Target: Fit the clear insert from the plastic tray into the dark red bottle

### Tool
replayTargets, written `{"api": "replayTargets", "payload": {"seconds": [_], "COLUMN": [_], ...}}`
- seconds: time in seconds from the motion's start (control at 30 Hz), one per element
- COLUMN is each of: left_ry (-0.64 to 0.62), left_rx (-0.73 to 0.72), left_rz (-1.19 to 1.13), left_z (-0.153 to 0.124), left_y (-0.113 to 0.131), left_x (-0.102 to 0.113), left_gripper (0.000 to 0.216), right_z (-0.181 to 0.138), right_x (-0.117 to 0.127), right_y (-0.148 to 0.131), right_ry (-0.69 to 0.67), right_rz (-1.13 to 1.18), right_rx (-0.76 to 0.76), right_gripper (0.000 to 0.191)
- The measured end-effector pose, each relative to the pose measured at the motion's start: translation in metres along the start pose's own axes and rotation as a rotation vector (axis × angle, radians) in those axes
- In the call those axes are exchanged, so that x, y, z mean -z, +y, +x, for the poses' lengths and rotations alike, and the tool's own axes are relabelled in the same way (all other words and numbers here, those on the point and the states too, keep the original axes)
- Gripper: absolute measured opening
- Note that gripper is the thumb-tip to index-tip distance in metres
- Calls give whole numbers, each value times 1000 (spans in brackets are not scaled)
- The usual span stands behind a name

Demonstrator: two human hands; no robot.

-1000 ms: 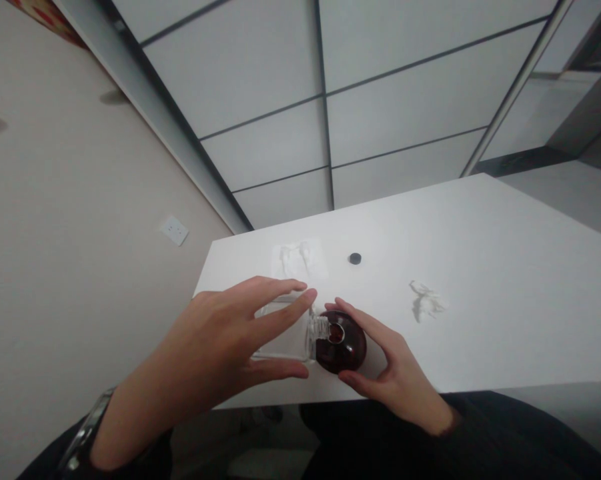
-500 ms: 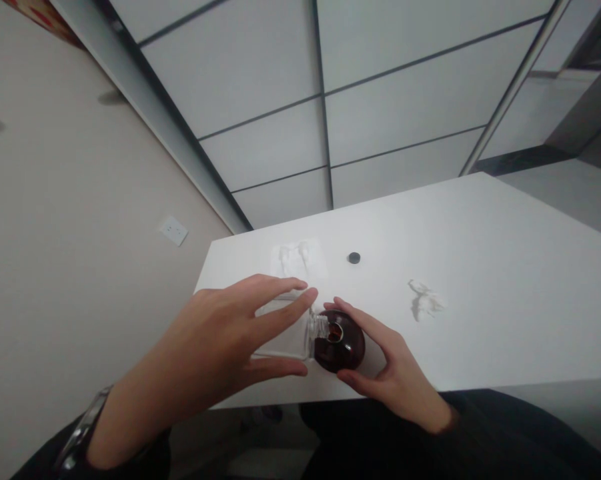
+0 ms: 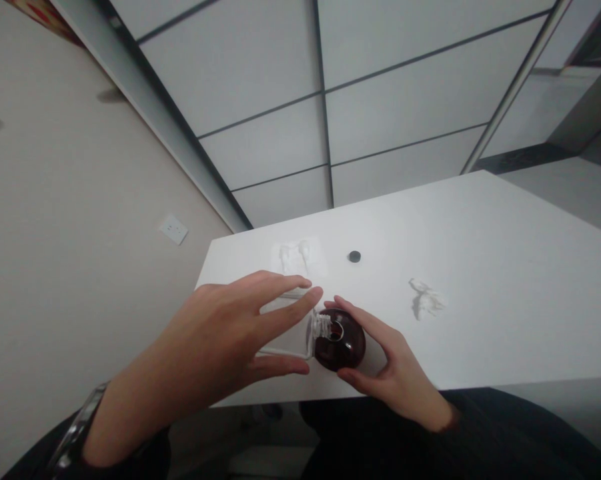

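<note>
A clear square bottle point(image 3: 290, 330) with a threaded neck lies tipped in my left hand point(image 3: 235, 333), fingers along one side and thumb along the other. Its neck rests at the round opening of a dark reddish-brown vase point(image 3: 347, 343). My right hand point(image 3: 395, 367) is wrapped round that vase from the right, near the table's front edge. My palm hides part of the clear bottle, and whether liquid is in it I cannot tell.
On the white table point(image 3: 505, 287) are a small dark round cap point(image 3: 354, 257), a crumpled white tissue point(image 3: 427, 300) and a white sheet point(image 3: 317, 257) with white cotton-tipped pieces point(image 3: 294, 252). Sliding panels point(image 3: 280, 100) stand behind; a wall with a socket point(image 3: 174, 229) is at left.
My left hand and the clear bottle have shifted slightly to the right, bringing the neck a little further over the vase's opening. My right hand stays in place.
</note>
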State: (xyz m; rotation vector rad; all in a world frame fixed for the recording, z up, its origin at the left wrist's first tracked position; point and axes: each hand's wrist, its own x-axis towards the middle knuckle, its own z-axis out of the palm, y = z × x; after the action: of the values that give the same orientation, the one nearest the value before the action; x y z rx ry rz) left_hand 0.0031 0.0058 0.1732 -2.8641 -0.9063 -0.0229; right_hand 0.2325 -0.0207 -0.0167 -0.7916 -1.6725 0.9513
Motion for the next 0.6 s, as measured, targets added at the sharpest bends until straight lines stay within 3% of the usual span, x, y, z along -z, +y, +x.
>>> {"api": "replayTargets", "payload": {"seconds": [0.6], "left_ry": [-12], "left_rx": [-34], "left_rz": [37], "left_z": [2], "left_y": [2], "left_x": [4], "left_gripper": [58], "right_z": [-2], "right_x": [1], "right_y": [2], "right_ry": [11], "right_rz": [-9], "right_rx": [14], "right_gripper": [81]}}
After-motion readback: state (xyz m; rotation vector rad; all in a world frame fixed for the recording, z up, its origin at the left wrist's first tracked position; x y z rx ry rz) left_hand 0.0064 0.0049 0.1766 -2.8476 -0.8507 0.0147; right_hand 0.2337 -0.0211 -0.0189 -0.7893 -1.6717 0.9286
